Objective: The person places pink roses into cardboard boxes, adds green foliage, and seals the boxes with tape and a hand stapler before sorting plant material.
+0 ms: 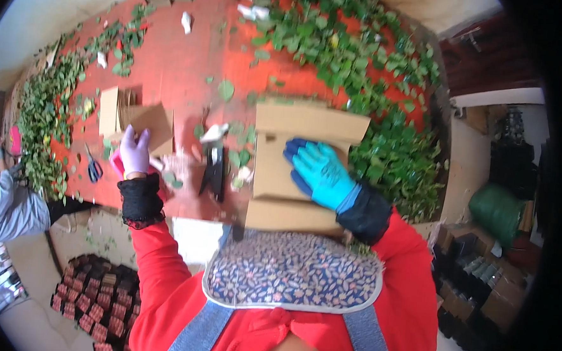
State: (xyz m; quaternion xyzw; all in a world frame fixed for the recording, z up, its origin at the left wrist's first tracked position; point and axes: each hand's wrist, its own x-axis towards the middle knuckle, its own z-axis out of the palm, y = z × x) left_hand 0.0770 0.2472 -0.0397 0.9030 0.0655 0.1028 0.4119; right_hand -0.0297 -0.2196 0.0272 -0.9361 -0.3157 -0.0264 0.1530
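Note:
My left hand (134, 154), in a thin purple glove, is at the near edge of a stack of small folded cardboard pieces (151, 125). Its visible fingers are apart, and a bit of bright pink shows beside it. Flat on a larger cardboard sheet (275, 165) with raised flaps lies my right hand (322, 171), in a light blue glove with dark blue parts, fingers outstretched. Between the hands lies a black stapler-like tool (214, 172). Dark-handled scissors (94, 169) rest left of my left hand.
Green leafy stems (388, 73) are heaped along the right and far side of the red table (191, 63); more leaves (46, 112) pile at the left. Another person's grey sleeve (13, 199) is at the far left. Stacked reddish packs (99, 306) stand below; cartons (473, 268) at right.

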